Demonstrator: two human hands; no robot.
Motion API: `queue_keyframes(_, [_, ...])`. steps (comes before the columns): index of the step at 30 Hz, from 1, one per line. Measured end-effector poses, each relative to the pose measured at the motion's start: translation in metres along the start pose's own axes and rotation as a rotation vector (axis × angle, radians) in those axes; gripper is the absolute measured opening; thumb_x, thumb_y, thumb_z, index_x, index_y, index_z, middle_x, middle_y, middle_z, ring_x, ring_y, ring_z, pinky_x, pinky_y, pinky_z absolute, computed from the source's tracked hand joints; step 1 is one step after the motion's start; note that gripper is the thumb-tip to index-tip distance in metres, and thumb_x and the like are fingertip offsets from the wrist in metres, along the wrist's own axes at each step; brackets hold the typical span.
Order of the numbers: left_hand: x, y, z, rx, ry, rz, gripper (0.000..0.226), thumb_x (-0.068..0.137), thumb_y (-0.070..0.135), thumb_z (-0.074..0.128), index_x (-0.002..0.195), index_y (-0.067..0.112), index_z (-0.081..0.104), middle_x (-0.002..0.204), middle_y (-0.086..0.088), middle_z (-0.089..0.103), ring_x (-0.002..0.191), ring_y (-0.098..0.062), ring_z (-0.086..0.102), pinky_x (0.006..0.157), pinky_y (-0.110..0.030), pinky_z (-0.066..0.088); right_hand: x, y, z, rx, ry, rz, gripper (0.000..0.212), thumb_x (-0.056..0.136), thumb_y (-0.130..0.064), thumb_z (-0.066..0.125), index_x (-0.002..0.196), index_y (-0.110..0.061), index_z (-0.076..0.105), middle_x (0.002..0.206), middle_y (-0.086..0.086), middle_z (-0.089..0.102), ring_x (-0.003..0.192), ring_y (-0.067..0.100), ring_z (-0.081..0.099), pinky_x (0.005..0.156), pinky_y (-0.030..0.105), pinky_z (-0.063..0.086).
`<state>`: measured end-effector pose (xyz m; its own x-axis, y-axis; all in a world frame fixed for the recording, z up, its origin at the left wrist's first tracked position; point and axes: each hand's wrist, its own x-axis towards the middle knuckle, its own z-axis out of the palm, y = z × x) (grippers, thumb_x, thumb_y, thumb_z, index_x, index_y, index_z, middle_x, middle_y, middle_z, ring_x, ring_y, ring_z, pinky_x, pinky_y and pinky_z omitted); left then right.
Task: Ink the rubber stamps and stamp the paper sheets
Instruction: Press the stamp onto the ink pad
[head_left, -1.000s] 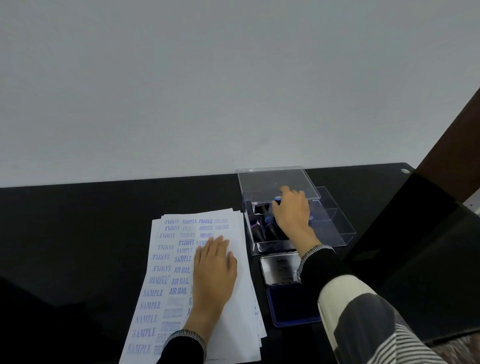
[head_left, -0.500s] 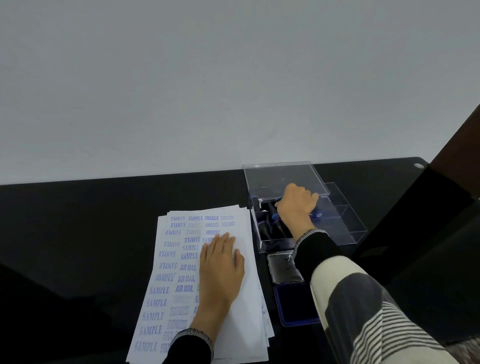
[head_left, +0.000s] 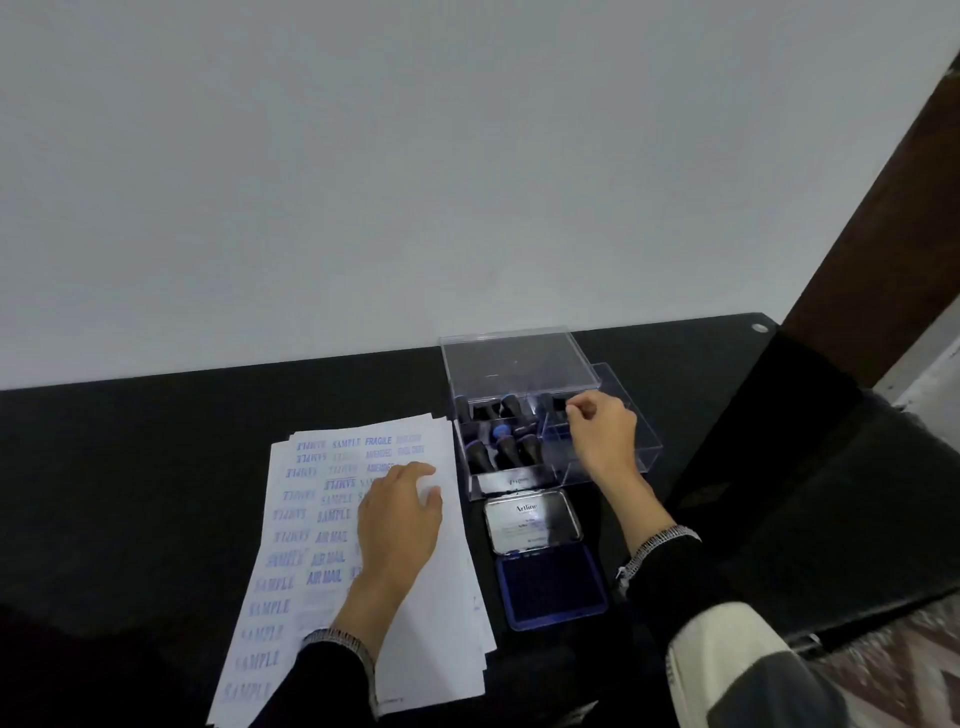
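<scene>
Right hand (head_left: 602, 434) at stamp box (head_left: 613, 457); grasp unclear.
Left hand (head_left: 402, 525) flat on paper sheets (head_left: 441, 623); right hand shifted rightward, fingers curled.

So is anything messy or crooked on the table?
A little. The paper sheets under the left hand are fanned out, edges not lined up. Some blue stamp marks sit tilted or look faint. The ink pad lies open; nothing looks spilled.
</scene>
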<state>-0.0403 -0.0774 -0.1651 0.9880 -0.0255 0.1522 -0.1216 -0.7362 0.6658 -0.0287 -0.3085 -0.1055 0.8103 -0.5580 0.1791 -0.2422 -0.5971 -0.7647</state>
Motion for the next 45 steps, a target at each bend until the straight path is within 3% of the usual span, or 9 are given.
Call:
queue_keyframes(4, [-0.002, 0.009, 0.004, -0.329, -0.086, 0.112, 0.033, 0.099, 0.038, 0.047, 0.131, 0.042, 0.047, 0.136, 0.016, 0.048, 0.129, -0.007, 0.041, 0.105, -0.025, 0.03, 0.0, 0.009, -0.015, 0.013, 0.017, 0.018, 0.015, 0.091, -0.007, 0.058, 0.097, -0.007, 0.071, 0.095, 0.006, 0.07, 0.081, 0.011, 0.059, 0.071, 0.018, 0.041])
queue_keyframes(7, [-0.001, 0.001, 0.013, -0.275, -0.144, 0.246, 0.036, 0.096, 0.055, 0.043, 0.132, 0.058, 0.037, 0.137, 0.028, 0.041, 0.13, 0.003, 0.034, 0.113, -0.034, 0.024, 0.005, 0.013, -0.021, -0.002, 0.008, 0.0, 0.014, 0.09, -0.008, 0.059, 0.096, -0.007, 0.072, 0.093, 0.005, 0.07, 0.082, 0.01, 0.059, 0.072, 0.019, 0.041])
queue_keyframes(13, [-0.003, 0.0, 0.016, -0.177, -0.142, 0.271, 0.039, 0.095, 0.057, 0.037, 0.133, 0.061, 0.031, 0.137, 0.031, 0.038, 0.127, 0.017, 0.026, 0.119, -0.038, 0.009, 0.027, 0.013, -0.006, -0.114, -0.089, -0.022, 0.015, 0.09, -0.023, 0.063, 0.091, -0.013, 0.074, 0.097, 0.006, 0.071, 0.106, 0.024, 0.057, 0.089, 0.034, 0.048])
queue_keyframes(18, [-0.006, 0.0, 0.015, -0.146, -0.155, 0.26, 0.044, 0.098, 0.054, 0.036, 0.142, 0.052, 0.031, 0.141, 0.023, 0.042, 0.135, 0.003, 0.03, 0.119, -0.033, 0.004, 0.05, -0.001, 0.012, -0.43, -0.166, 0.034, 0.025, 0.089, -0.032, 0.062, 0.098, -0.011, 0.071, 0.119, 0.011, 0.061, 0.126, 0.034, 0.036, 0.105, 0.049, 0.028])
queue_keyframes(28, [-0.01, 0.003, 0.017, -0.129, -0.118, 0.268, 0.046, 0.099, 0.051, 0.036, 0.144, 0.052, 0.027, 0.132, 0.029, 0.045, 0.122, 0.014, 0.034, 0.119, -0.031, 0.012, 0.066, -0.014, 0.03, -0.577, -0.29, 0.238, 0.035, 0.087, -0.028, 0.062, 0.117, -0.012, 0.055, 0.131, 0.014, 0.053, 0.129, 0.035, 0.035, 0.106, 0.048, 0.021])
queue_keyframes(32, [-0.012, 0.004, 0.015, -0.211, -0.095, 0.232, 0.053, 0.095, 0.053, 0.044, 0.144, 0.037, 0.033, 0.128, 0.023, 0.05, 0.117, 0.004, 0.044, 0.104, -0.026, 0.034, 0.059, -0.012, 0.025, -0.358, -0.168, 0.233, 0.028, 0.085, -0.033, 0.063, 0.1, -0.01, 0.059, 0.119, 0.012, 0.058, 0.123, 0.034, 0.038, 0.097, 0.044, 0.027])
queue_keyframes(34, [-0.013, 0.006, 0.014, -0.206, -0.01, 0.301, 0.037, 0.096, 0.047, 0.048, 0.129, 0.029, 0.049, 0.119, 0.021, 0.053, 0.109, 0.004, 0.049, 0.093, -0.022, 0.044, 0.053, -0.016, 0.017, -0.111, -0.083, 0.214, 0.024, 0.085, -0.028, 0.062, 0.1, -0.01, 0.062, 0.11, 0.009, 0.062, 0.116, 0.03, 0.045, 0.092, 0.038, 0.031])
queue_keyframes(39, [-0.019, 0.007, 0.008, -0.189, 0.117, 0.391, 0.01, 0.096, 0.024, 0.054, 0.1, 0.021, 0.063, 0.098, 0.014, 0.06, 0.094, -0.004, 0.056, 0.079, -0.024, 0.051, 0.015, -0.037, -0.015, 0.354, -0.081, 0.084, 0.009, 0.087, -0.011, 0.062, 0.091, -0.01, 0.054, 0.083, -0.001, 0.053, 0.07, 0.012, 0.049, 0.053, 0.015, 0.037])
queue_keyframes(45, [-0.038, 0.026, -0.018, -0.422, -0.002, 0.222, 0.021, 0.094, 0.017, 0.061, 0.092, 0.037, 0.064, 0.094, 0.026, 0.065, 0.098, 0.005, 0.058, 0.084, -0.005, 0.04, -0.041, -0.026, -0.033, 0.354, -0.273, 0.055, 0.009, 0.089, -0.02, 0.065, 0.092, -0.012, 0.063, 0.089, 0.003, 0.062, 0.078, 0.012, 0.057, 0.067, 0.02, 0.046])
